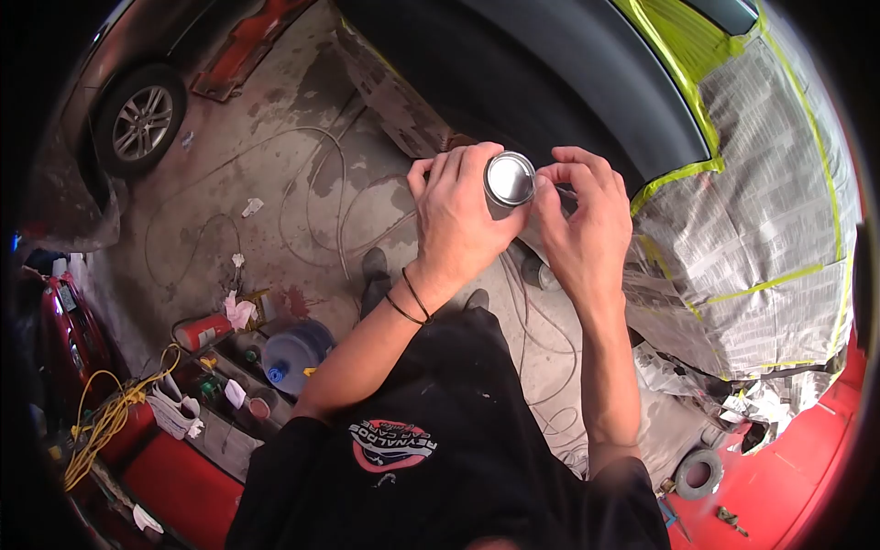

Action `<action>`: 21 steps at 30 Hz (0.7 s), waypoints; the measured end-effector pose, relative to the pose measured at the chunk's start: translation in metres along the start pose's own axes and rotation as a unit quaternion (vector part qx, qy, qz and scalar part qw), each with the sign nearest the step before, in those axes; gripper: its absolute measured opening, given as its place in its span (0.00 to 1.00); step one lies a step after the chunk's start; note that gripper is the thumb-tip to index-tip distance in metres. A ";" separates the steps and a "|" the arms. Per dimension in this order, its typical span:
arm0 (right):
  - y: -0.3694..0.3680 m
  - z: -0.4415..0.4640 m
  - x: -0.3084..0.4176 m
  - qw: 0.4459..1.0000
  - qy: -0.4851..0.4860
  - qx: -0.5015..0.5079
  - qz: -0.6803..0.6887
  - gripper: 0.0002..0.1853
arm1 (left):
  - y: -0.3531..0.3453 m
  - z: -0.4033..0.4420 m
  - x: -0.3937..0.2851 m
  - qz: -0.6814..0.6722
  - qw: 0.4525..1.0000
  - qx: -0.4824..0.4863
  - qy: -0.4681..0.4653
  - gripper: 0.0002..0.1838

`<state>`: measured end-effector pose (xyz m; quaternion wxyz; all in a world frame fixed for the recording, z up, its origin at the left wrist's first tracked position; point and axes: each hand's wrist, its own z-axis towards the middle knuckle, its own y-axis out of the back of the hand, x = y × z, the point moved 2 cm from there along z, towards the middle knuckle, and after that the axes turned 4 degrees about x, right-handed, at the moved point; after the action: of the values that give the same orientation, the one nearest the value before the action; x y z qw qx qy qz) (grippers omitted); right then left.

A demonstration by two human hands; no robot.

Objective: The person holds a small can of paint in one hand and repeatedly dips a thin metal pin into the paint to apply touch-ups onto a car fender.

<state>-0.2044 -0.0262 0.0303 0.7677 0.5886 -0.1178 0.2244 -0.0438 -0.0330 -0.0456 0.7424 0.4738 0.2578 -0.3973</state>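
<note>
My left hand [456,203] wraps around a small round metal can [510,177], held up in front of my chest. Its bright, silvery round top faces me. My right hand [587,203] is at the can's right side, with thumb and index finger pinched together by the rim. Whatever lies between those fingertips, if anything, is too small to make out. Behind both hands is a dark car body panel [550,82], edged with yellow-green masking tape [674,183].
Paper masking [779,229] covers the car at right. A hose [345,197] loops over the concrete floor. At lower left are a large water jug [298,353], a red fire extinguisher [202,330] and a yellow cord [96,435]. Another car's wheel [142,121] stands upper left.
</note>
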 end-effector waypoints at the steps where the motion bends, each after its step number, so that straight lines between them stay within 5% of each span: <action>1: 0.003 -0.001 0.003 1.000 -0.003 -0.002 0.018 0.06 | 0.000 -0.001 0.002 -0.005 1.000 -0.005 0.001 0.36; 7: 0.015 -0.007 0.026 0.985 -0.024 -0.059 0.161 0.04 | 0.000 -0.007 0.009 0.001 1.000 -0.004 0.018 0.39; 9: 0.002 -0.006 0.022 0.999 0.025 0.016 0.038 0.04 | -0.003 -0.009 0.013 -0.015 1.000 -0.002 0.026 0.39; 13: -0.020 0.004 0.002 0.989 -0.009 -0.002 0.149 0.04 | -0.006 -0.003 0.022 -0.004 1.000 -0.006 0.028 0.39; 16: -0.037 0.032 -0.027 0.968 -0.063 0.014 0.244 0.08 | -0.013 0.006 0.036 0.002 0.999 -0.021 0.036 0.40; 21: -0.049 0.107 -0.055 0.976 -0.057 -0.059 0.203 0.13 | -0.015 0.008 0.057 -0.019 0.998 -0.025 0.046 0.41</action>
<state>-0.2201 -0.1501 -0.0058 0.7316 0.5181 -0.2914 0.3338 -0.0247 -0.0638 -0.0927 0.7338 0.4677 0.3107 -0.3825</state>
